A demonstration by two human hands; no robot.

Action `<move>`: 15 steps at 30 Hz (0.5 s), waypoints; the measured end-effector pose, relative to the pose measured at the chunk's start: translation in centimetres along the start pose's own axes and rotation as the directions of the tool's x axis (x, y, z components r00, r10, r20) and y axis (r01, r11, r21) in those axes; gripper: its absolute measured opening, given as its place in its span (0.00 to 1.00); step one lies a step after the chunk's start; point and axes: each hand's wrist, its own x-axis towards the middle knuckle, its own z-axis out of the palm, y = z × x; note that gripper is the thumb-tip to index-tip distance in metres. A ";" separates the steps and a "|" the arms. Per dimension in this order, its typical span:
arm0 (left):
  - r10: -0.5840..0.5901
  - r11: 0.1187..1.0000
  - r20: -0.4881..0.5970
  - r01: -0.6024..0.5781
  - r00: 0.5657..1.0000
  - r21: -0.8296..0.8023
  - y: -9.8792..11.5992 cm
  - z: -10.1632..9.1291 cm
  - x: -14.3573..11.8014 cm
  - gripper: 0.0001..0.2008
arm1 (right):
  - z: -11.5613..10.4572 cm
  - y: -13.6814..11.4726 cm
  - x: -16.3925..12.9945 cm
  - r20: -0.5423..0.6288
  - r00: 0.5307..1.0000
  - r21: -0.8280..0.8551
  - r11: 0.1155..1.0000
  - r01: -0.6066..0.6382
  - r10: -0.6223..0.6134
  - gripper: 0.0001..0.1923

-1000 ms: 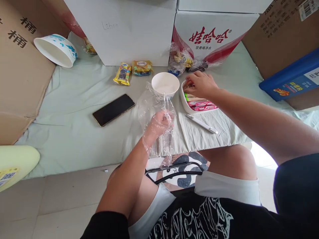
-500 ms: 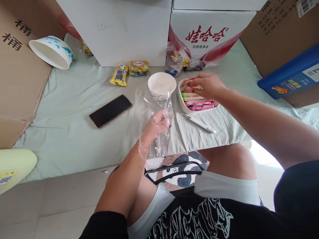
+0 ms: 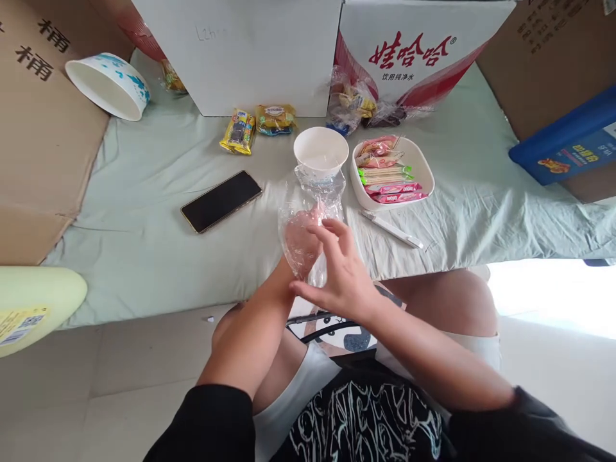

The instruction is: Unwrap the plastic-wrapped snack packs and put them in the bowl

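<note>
A clear plastic bag (image 3: 290, 205) is draped over my left hand (image 3: 302, 236), whose closed fingers grip it in front of the white paper bowl (image 3: 320, 151). My right hand (image 3: 345, 276) is just beside the bag, thumb and fingers spread around the near side of the left hand; nothing shows in it. To the right of the bowl stands a white square tub (image 3: 426, 170). Pink-wrapped wafers (image 3: 394, 192), green-ended sticks (image 3: 385, 175) and wrapped snacks (image 3: 378, 154) lie in it. A white box cutter (image 3: 392, 230) rests in front of the tub.
A black phone (image 3: 221, 200) lies left on the green cloth (image 3: 158, 256). Yellow snack packets (image 3: 238, 131) and a plastic bag of snacks (image 3: 353, 106) sit against white cartons (image 3: 260, 58). Another paper bowl (image 3: 108, 86) lies tipped at the left. A blue box (image 3: 572, 141) stands right.
My right hand has left the tub and come down and left to the plastic bag, its fingers now spread. The left hand still holds the bag. The view has shifted slightly.
</note>
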 end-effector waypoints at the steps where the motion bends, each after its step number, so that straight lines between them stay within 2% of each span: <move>1: -0.007 0.999 -0.020 0.007 1.000 0.038 -0.1 0.0 0.0 0.14 | 1.2 0.3 -0.4 -0.035 0.999 0.023 0.999 -0.037 0.037 0.28; 3: 0.046 0.972 -0.099 -0.022 0.994 0.234 -0.1 0.0 -0.2 0.13 | 2.2 1.6 -0.6 -0.111 0.988 0.053 0.993 -0.106 0.111 0.10; 5: 0.142 0.886 -0.136 -0.065 0.980 0.459 0.3 -0.2 -0.6 0.09 | 1.3 3.1 -0.7 -0.183 0.965 0.111 0.979 -0.170 0.188 0.02; 7: 0.216 0.788 -0.155 -0.078 0.964 0.611 1.0 -0.4 -0.9 0.04 | -0.4 4.1 -1.1 -0.245 0.932 0.214 0.952 -0.218 0.269 0.04; 9: 0.229 0.765 -0.189 -0.057 0.955 0.642 1.5 -0.4 -1.2 0.04 | -1.8 4.2 -1.7 -0.281 0.914 0.283 0.935 -0.213 0.294 0.04; 10: 0.230 0.765 -0.204 -0.047 0.951 0.643 1.7 -0.3 -1.3 0.04 | -2.2 3.8 -2.1 -0.278 0.923 0.278 0.942 -0.187 0.266 0.04; 11: 0.236 0.764 -0.219 -0.042 0.947 0.644 1.7 -0.2 -1.4 0.05 | -2.2 3.2 -2.4 -0.253 0.943 0.249 0.957 -0.152 0.216 0.07; 13: 0.244 0.747 -0.223 -0.036 0.944 0.664 1.6 0.2 -1.4 0.05 | -1.3 1.8 -2.9 -0.138 0.986 0.167 0.983 -0.075 0.098 0.19; 15: 0.233 0.740 -0.197 -0.042 0.952 0.671 1.4 0.6 -1.3 0.04 | 0.2 0.9 -2.9 -0.042 0.998 0.108 0.993 -0.046 0.051 0.25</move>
